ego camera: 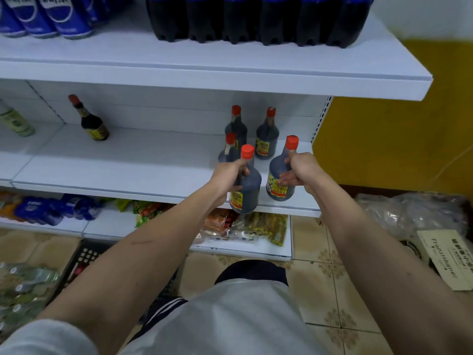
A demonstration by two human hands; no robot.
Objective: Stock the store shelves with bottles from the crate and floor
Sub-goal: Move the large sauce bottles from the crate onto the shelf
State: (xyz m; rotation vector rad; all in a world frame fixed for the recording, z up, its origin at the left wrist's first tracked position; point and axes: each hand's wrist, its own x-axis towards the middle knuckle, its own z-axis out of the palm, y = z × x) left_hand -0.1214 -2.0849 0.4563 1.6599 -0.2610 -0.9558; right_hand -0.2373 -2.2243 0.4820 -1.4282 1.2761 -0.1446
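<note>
At the middle shelf's (102, 172) front edge, the left hand (226, 175) clenches the neck of a dark red-capped bottle (245, 185), and the right hand (300, 170) grips a second bottle (277, 175) at its three o'clock (both upright). Three more bottles (267, 135) stand at twelve o'clock.

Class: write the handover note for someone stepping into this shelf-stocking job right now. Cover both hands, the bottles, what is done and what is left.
Left hand: gripping the neck of a dark red-capped bottle at the middle shelf's front edge.
Right hand: gripping the neck of a second bottle, on or just above the shelf.
Done: three matching bottles stand behind them; one more stands further left.
Left: set both down, then fetch more from the black crate on the floor.
</note>
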